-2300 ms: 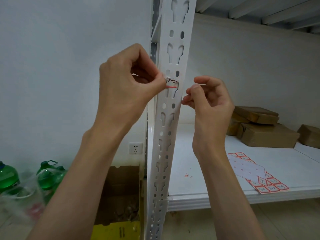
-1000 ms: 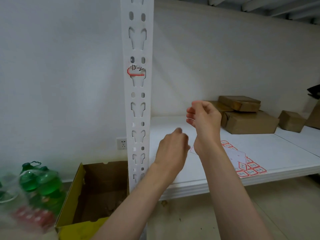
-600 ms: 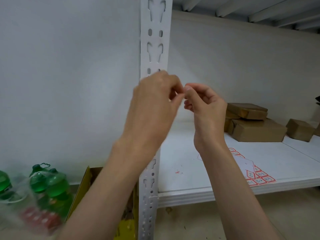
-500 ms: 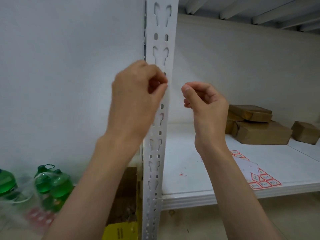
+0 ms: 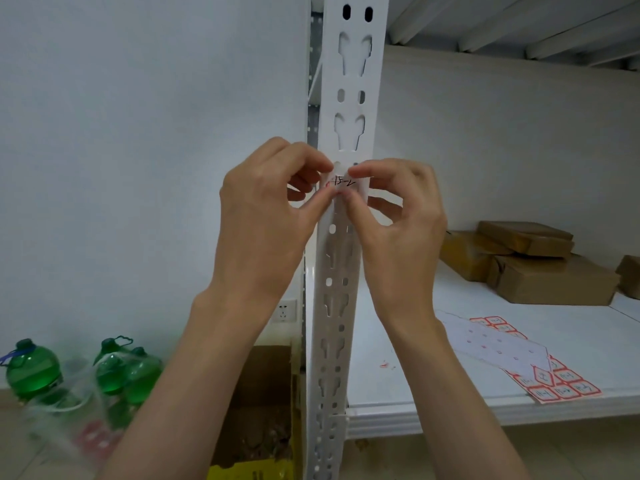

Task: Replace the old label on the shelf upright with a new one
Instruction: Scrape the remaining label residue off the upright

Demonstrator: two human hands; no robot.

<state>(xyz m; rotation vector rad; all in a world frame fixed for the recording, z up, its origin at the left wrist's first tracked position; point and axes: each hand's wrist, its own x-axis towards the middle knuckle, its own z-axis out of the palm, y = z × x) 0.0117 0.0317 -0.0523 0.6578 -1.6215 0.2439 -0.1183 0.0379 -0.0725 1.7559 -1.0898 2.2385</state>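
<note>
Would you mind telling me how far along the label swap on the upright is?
Done: nothing I can confirm. In hand: both hands, left hand and right hand, pinch a handwritten label against the upright; I cannot tell whether it is the old one coming off or a new one going on. Left: finishing that step; the label sheet lies on the shelf.

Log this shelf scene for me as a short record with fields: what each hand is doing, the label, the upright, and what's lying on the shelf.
left hand: pinches label's left edge
right hand: pinches label's right edge
label: handwritten, red-edged, held against upright
upright: white, slotted, vertical
shelf: white board, right of upright
label sheet: flat near shelf front, partly used
brown parcels: stacked at shelf back
</note>
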